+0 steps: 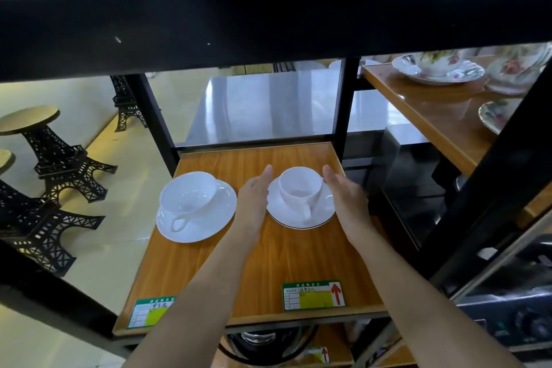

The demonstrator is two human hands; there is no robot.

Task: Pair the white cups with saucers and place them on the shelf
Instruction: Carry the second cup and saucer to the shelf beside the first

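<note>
Two white cups stand on white saucers on the wooden shelf (268, 272). The wide left cup (188, 197) sits on a plain saucer (209, 227), its handle toward me. The smaller right cup (300, 188) sits on a dark-rimmed saucer (286, 215). My left hand (252, 200) lies flat beside that saucer's left edge, fingers straight. At the saucer's right edge is my right hand (348, 197), fingers extended near the cup's rim. Whether the hands touch the saucer is unclear; neither grips anything.
A thick black beam (268, 18) of the shelf above hangs close overhead. Black uprights (346, 104) frame the shelf's back. Flowered china (439, 69) sits on a neighbouring wooden shelf at right. Tower-shaped black stools (53, 152) stand on the floor at left. Green labels (313, 296) mark the front edge.
</note>
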